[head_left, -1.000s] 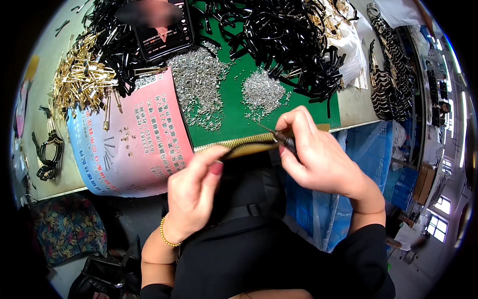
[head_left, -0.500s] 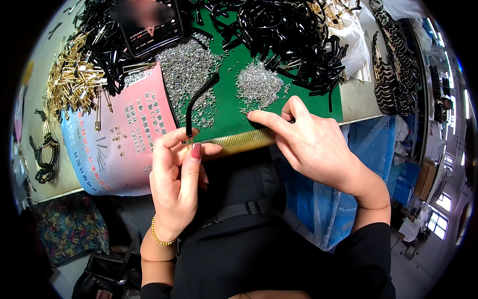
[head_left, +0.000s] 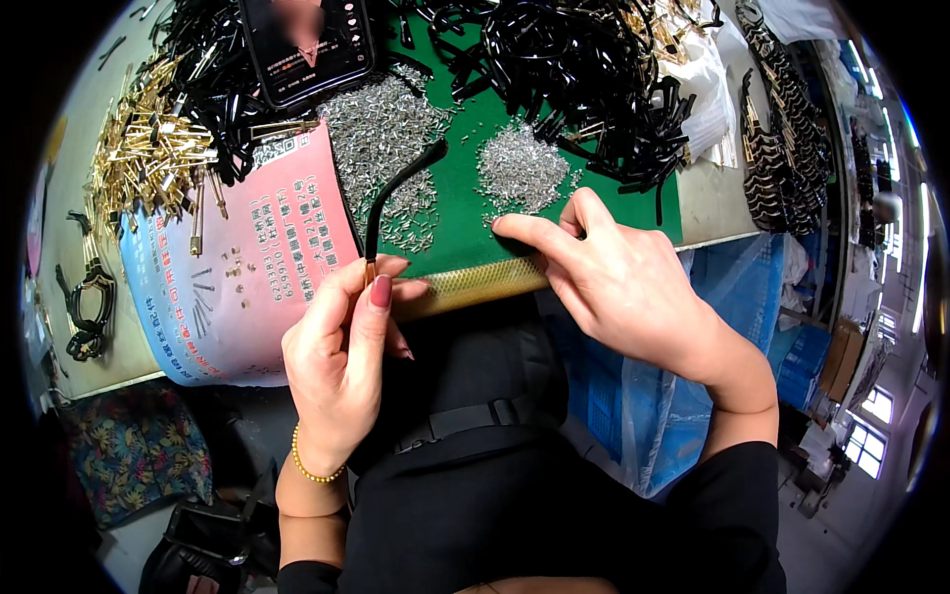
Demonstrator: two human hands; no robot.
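My left hand (head_left: pixel 341 332) is closed, pinching a glasses temple (head_left: pixel 378 203) between thumb and fingers. Its curved black tip points up, and a gold-coloured part shows just above the fingers. To the right, my right hand (head_left: pixel 623 282) rests at the mat's near edge with its index finger stretched out and the other fingers bent under. That fingertip touches the green mat (head_left: pixel 455 188) just below a small pile of tiny silver metal pieces (head_left: pixel 520 170). A larger heap of similar silver pieces (head_left: pixel 381 129) lies beyond the temple.
Black temples (head_left: pixel 554 59) are heaped at the back, gold metal parts (head_left: pixel 158 148) at the left. A phone (head_left: pixel 309 49) lies among the parts. A pink and blue printed sheet (head_left: pixel 237 267) covers the left side. Patterned frame parts (head_left: pixel 787 148) are stacked at the right.
My left hand has shifted slightly left and toward me. The temple it holds now leans more to the right at its tip. My right hand has hardly moved.
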